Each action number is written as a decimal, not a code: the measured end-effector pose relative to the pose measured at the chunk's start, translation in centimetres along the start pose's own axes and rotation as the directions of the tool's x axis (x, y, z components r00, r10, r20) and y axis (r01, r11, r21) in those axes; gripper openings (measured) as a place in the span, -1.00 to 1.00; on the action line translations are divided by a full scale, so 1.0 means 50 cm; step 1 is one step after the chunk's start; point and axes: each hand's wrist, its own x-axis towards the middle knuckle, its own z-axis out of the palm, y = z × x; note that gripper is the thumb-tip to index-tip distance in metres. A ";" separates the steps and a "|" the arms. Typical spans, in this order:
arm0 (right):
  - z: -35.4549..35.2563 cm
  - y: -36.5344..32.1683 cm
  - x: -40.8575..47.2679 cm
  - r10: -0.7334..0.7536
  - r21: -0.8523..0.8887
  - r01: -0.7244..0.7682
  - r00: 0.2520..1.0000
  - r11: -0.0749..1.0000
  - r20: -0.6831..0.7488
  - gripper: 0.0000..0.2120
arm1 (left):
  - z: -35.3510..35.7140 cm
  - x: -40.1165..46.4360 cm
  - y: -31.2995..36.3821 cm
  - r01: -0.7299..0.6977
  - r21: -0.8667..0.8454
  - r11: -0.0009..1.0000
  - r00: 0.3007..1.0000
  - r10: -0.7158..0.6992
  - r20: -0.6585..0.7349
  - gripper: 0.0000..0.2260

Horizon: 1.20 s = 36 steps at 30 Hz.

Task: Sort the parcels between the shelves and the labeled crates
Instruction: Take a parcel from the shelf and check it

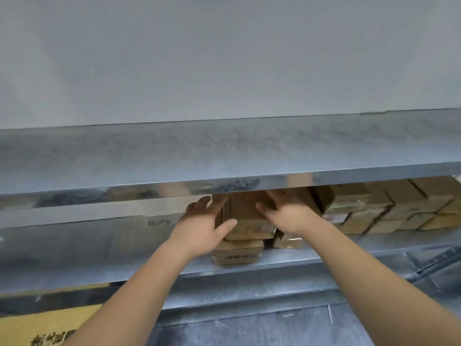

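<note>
Two hands clamp one brown parcel point(245, 216) at frame centre: left hand point(203, 227) on its left side with thumb curled over the front edge, right hand point(287, 212) on its top right. Parcel sits on another parcel point(237, 254) on the metal shelf point(99, 253), under an upper shelf point(224, 156). More stacked parcels point(389, 208) fill the right of the shelf.

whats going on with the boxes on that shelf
A person reaches both hands into a metal shelf. The left hand and right hand hold the sides of a cardboard box that sits on top of another box. More boxes are stacked further right on the same shelf.
</note>
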 end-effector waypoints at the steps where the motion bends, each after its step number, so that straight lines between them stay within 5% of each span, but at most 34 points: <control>1: -0.002 -0.001 0.013 0.015 0.010 -0.015 1.000 1.000 0.018 -0.42 | -0.003 0.022 -0.003 -0.013 -0.016 1.000 1.000 0.013 0.004 -0.35; 14: 0.003 0.023 0.089 0.190 0.207 -0.225 0.966 0.952 0.177 -0.52 | 0.007 0.138 -0.007 0.207 -0.330 0.921 0.909 -0.057 0.413 -0.45; 17: 0.005 0.025 0.076 0.132 0.251 -0.156 0.985 0.955 0.112 -0.51 | 0.006 0.127 0.004 0.212 -0.295 0.932 0.929 -0.098 0.357 -0.53; 21: 0.008 0.025 0.036 0.035 0.277 -0.017 0.998 0.961 -0.058 -0.62 | -0.001 0.086 0.024 0.094 -0.243 0.965 0.993 -0.073 0.095 -0.62; 23: 0.017 0.033 0.011 -0.031 0.331 0.062 0.995 0.941 -0.099 -0.45 | 0.006 0.056 0.031 0.027 -0.281 0.959 0.999 -0.034 -0.020 -0.63; 31: 0.024 0.060 -0.078 -0.133 0.366 0.123 0.991 0.923 0.003 0.37 | 0.029 -0.099 0.105 0.160 -0.350 0.923 0.978 -0.195 -0.067 0.29; 34: 0.028 0.067 -0.120 -0.222 0.348 0.197 0.975 0.917 0.034 0.24 | 0.035 -0.161 0.125 0.179 -0.351 0.919 0.972 -0.219 -0.080 0.25; 36: 0.035 0.068 -0.151 -0.286 0.335 0.262 0.958 0.905 0.022 -0.01 | 0.038 -0.205 0.134 0.163 -0.390 0.906 0.967 -0.225 -0.117 -0.02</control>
